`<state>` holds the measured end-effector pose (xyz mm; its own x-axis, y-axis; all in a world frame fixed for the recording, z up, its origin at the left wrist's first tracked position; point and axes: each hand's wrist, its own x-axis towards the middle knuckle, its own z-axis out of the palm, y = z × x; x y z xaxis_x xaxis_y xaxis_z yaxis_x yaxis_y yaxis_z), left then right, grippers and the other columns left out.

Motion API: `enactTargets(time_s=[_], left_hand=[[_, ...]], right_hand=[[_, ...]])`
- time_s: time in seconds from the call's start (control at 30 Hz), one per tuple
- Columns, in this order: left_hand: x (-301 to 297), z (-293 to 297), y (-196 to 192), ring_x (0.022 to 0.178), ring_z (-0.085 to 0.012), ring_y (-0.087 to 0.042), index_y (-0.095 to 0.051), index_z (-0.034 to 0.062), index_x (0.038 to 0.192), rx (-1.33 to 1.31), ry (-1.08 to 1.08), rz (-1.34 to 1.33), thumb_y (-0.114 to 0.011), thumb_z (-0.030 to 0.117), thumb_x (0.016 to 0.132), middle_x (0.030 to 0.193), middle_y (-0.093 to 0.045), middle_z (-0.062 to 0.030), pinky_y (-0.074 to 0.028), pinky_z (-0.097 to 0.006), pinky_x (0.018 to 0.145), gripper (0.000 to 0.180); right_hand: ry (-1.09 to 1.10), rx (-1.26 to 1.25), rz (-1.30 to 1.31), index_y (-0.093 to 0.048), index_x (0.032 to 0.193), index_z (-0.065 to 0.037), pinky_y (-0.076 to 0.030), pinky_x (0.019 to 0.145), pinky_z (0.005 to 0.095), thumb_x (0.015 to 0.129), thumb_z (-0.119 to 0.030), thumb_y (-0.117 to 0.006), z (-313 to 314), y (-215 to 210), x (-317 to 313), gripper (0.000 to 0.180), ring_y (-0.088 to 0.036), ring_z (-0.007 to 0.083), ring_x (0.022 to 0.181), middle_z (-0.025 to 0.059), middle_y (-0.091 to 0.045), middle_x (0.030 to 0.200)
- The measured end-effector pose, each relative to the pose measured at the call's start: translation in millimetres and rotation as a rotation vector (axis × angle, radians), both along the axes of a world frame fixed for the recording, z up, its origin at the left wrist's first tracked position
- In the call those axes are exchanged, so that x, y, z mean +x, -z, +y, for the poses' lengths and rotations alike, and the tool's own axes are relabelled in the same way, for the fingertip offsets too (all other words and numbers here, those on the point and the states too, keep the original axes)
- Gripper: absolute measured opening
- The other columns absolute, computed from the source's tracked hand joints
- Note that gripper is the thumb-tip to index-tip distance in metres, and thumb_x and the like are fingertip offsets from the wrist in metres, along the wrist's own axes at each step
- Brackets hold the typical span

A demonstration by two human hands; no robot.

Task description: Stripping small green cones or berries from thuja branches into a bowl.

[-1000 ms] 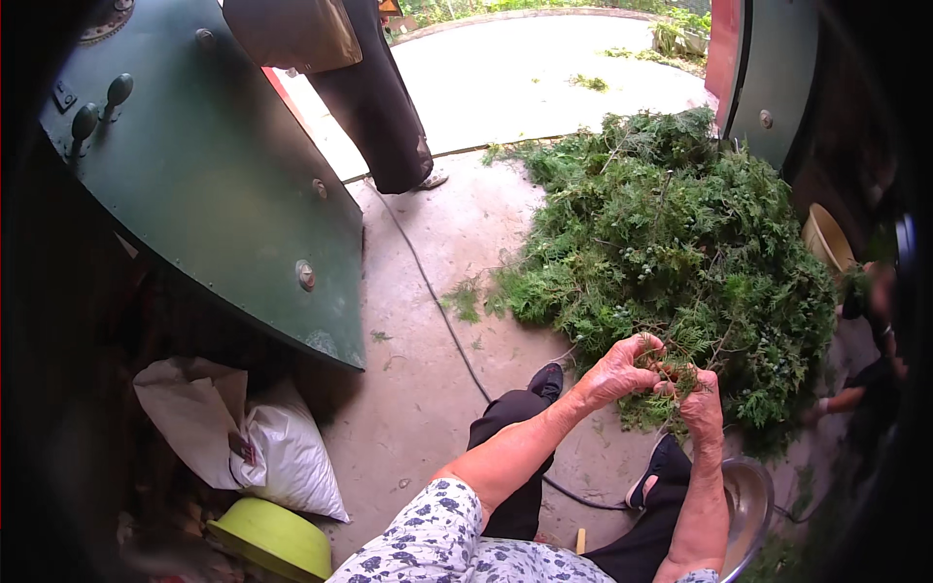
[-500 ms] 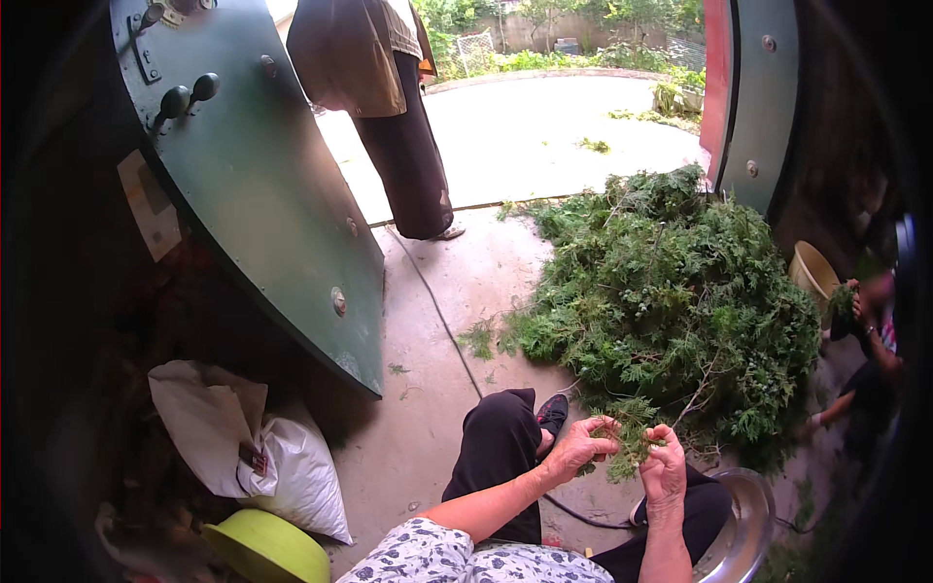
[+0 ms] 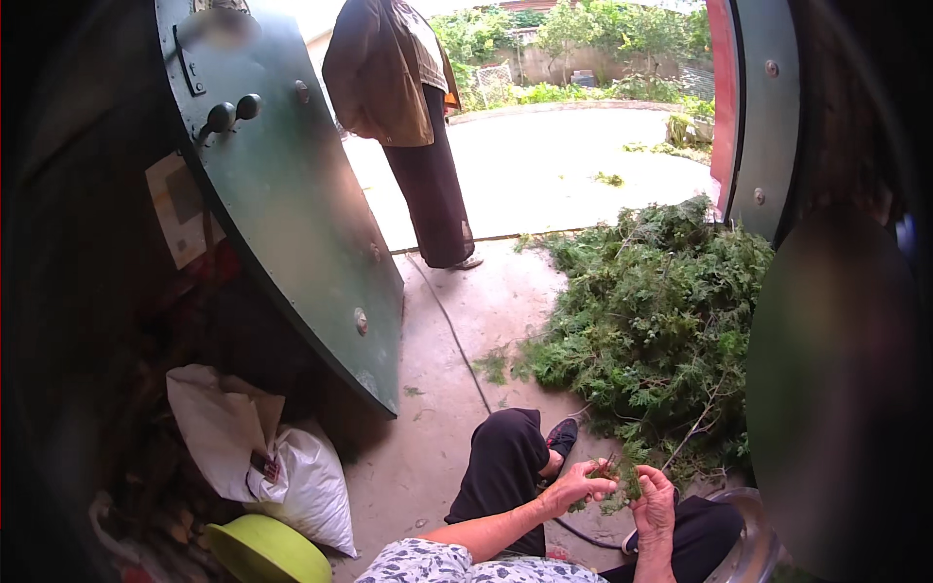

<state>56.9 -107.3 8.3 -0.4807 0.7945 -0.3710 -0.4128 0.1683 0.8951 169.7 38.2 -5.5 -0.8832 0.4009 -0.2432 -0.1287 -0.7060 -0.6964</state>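
Between my two hands, above my lap, is a small green evergreen sprig (image 3: 634, 457) with scale-like leaves. My left hand (image 3: 580, 488) is closed, its thumb and fingers pinching the sprig's left part. My right hand (image 3: 655, 500) is closed too, fingertips pressed on the sprig's right side. Just past my hands rises a large heap of cut evergreen branches (image 3: 651, 321), with a bare stem reaching toward my right hand. Beside my right knee a shiny metal basin (image 3: 753, 525) shows in part; its inside is mostly hidden.
A green metal door (image 3: 292, 214) stands at left, and a person (image 3: 428, 175) is in the doorway. White sacks (image 3: 311, 486) and a lime-green basin (image 3: 267, 549) lie at lower left. A dark cable (image 3: 452, 330) crosses the floor. The far right is blurred.
The view has shifted, so the scene sits lower and further right. Both hands keep hold of the sprig and are slightly lower relative to the heap.
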Motion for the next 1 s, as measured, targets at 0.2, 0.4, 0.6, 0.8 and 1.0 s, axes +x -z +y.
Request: enactTargets(time_s=[0.2,0.4,0.6,0.8,1.0], left_hand=[[1,11,21,0.058,-0.0031,-0.046,-0.060,0.0031,0.093,0.034,-0.110,-0.041,-0.069,0.025,0.078,0.071,-0.054,0.0036,-0.035,-0.018,0.052,0.027],[14,16,17,0.058,-0.0015,-0.047,-0.061,0.0027,0.097,0.040,-0.157,-0.111,-0.066,0.025,0.082,0.077,-0.058,0.0028,-0.037,-0.017,0.052,0.027],[11,18,45,0.073,-0.0094,-0.061,-0.058,0.0033,0.105,0.072,-0.220,-0.256,-0.058,0.025,0.088,0.092,-0.064,-0.0036,-0.049,-0.021,0.066,0.028],[-15,20,4,0.079,-0.0195,-0.064,-0.058,0.0032,0.098,0.336,-0.548,-0.355,-0.058,0.010,0.086,0.091,-0.064,-0.0070,-0.050,-0.028,0.067,0.013],[-24,36,17,0.073,-0.0182,-0.064,-0.060,0.0044,0.095,0.259,-0.571,-0.348,-0.059,0.010,0.086,0.087,-0.065,-0.0077,-0.050,-0.026,0.060,0.011]], right_hand=[[0.009,0.095,-0.041,-0.059,0.097,-0.001,-0.044,0.045,0.0187,0.075,-0.005,-0.069,3,10,-8,0.024,-0.055,0.0076,0.059,0.0028,-0.062,0.081],[-0.019,0.183,-0.024,-0.059,0.094,-0.003,-0.048,0.048,0.0208,0.079,-0.007,-0.066,2,12,-2,0.017,-0.059,0.0091,0.062,0.0023,-0.062,0.080],[0.222,0.156,-0.191,-0.059,0.095,-0.003,-0.038,0.041,0.0189,0.086,-0.015,-0.059,11,32,11,0.015,-0.050,0.0060,0.051,-0.0009,-0.054,0.067],[0.186,0.178,-0.100,-0.059,0.096,-0.004,-0.034,0.041,0.0185,0.087,-0.018,-0.059,17,11,-2,0.017,-0.044,0.0049,0.048,-0.0032,-0.048,0.061],[0.121,0.116,-0.124,-0.058,0.095,-0.002,-0.028,0.038,0.0197,0.086,-0.018,-0.060,29,7,-8,0.019,-0.033,0.0049,0.042,-0.0046,-0.039,0.055]])
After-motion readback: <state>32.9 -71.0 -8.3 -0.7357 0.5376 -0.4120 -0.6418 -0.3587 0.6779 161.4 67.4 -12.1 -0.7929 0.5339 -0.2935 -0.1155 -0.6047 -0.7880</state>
